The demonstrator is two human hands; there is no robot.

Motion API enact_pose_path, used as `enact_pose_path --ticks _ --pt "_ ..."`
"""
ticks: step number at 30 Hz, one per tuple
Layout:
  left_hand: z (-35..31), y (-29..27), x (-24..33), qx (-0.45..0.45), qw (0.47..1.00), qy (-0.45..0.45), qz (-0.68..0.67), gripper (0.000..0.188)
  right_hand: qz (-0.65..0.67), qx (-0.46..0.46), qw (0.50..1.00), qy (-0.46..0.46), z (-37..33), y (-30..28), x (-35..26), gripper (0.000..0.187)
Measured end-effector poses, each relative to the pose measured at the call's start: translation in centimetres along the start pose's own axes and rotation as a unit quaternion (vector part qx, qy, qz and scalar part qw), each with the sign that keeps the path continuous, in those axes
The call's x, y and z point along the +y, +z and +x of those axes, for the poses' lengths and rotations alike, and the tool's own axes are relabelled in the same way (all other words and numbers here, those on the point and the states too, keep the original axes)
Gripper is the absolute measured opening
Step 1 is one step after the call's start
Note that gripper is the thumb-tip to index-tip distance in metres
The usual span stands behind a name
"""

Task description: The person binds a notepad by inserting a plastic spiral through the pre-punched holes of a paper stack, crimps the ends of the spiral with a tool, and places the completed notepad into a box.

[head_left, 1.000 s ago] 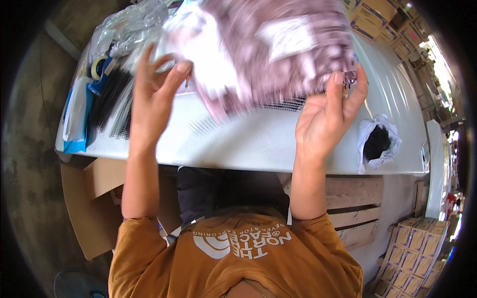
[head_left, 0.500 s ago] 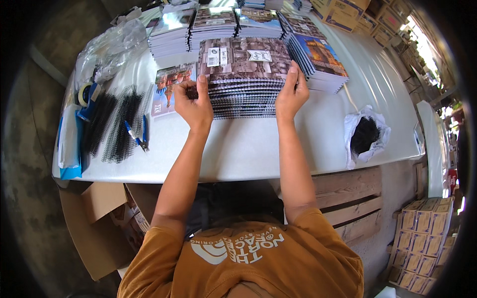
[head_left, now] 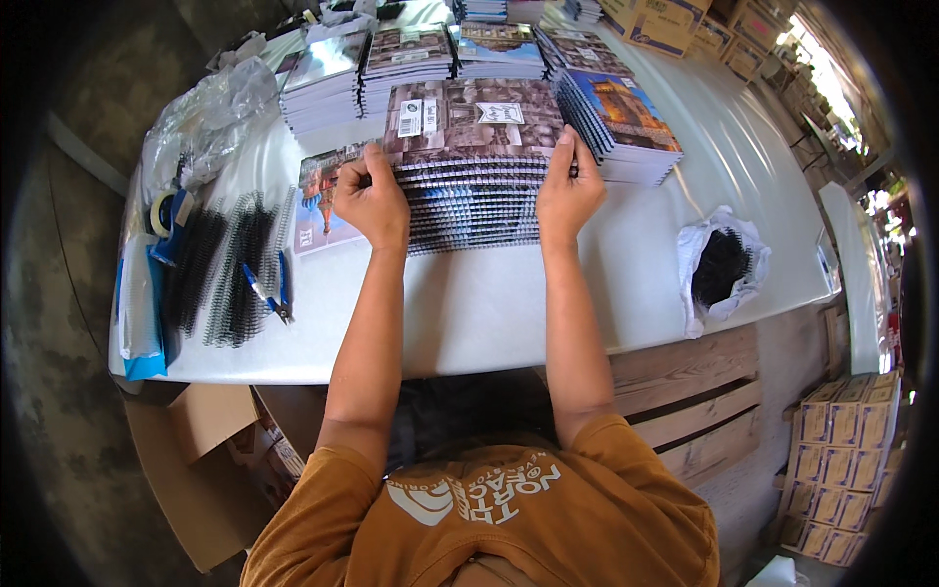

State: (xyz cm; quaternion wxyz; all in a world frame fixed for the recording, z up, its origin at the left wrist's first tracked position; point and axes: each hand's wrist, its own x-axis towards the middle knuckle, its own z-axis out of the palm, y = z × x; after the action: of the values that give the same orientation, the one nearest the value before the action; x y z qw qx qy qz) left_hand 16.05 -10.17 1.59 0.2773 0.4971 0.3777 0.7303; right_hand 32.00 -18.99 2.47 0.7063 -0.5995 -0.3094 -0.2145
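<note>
A stack of spiral-bound notebooks [head_left: 473, 122] with a brown-grey picture cover is between my hands, its black coil edges fanned toward me. My left hand [head_left: 376, 201] grips the stack's left side, thumb up and fingers curled. On the right side my right hand [head_left: 572, 194] pinches it with the thumb on top; the fingertips underneath are hidden. Partly behind my left hand lies a notebook or cover with a colourful building picture [head_left: 318, 210]. Just beyond my right hand stands another notebook stack [head_left: 631, 112], topped by a blue and orange cover.
More notebook piles [head_left: 406, 59] line the table's far side. At left are loose black plastic coils [head_left: 235, 274], blue-handled pliers [head_left: 269, 293], a tape dispenser [head_left: 171, 225] and clear plastic wrap [head_left: 215, 112]. A white bag of black coils [head_left: 722, 269] sits right. Cartons [head_left: 841, 460] stand lower right.
The stack's coil edges are fanned out more toward me. My left hand has curled more tightly at its side, and the whole view has shifted slightly.
</note>
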Motion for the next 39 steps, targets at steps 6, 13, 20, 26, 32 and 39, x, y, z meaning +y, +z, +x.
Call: enact_pose_path --ticks 6,13,20,26,32,39 --pt "2.3 -1.9 1.3 -0.181 0.975 -0.07 0.113 0.03 -0.009 0.023 1.0 0.004 -0.2 -0.4 -0.1 0.023" --pt "7.6 -11.7 -1.3 -0.575 0.708 0.028 0.408 0.043 -0.012 0.025 0.995 -0.099 -2.1 -3.9 -1.3 0.043" --pt "6.9 -13.1 -2.5 -0.515 0.667 0.087 0.531 0.022 0.176 -0.157 0.967 -0.092 -9.7 -2.7 -5.9 0.036" --pt "10.7 -15.6 -2.0 -0.141 0.939 0.161 0.269 0.021 0.301 -0.465 0.815 0.172 -12.7 -3.8 -8.3 0.047" --pt "-5.3 -17.3 8.7 -0.241 0.845 0.366 0.306 0.022 0.452 -0.414 0.724 0.315 -12.9 -4.6 -13.9 0.077" --pt "-4.5 -18.4 7.4 -0.089 0.941 0.174 0.275 0.056 0.306 -0.559 0.749 0.182 -8.7 -7.2 -10.4 0.023"
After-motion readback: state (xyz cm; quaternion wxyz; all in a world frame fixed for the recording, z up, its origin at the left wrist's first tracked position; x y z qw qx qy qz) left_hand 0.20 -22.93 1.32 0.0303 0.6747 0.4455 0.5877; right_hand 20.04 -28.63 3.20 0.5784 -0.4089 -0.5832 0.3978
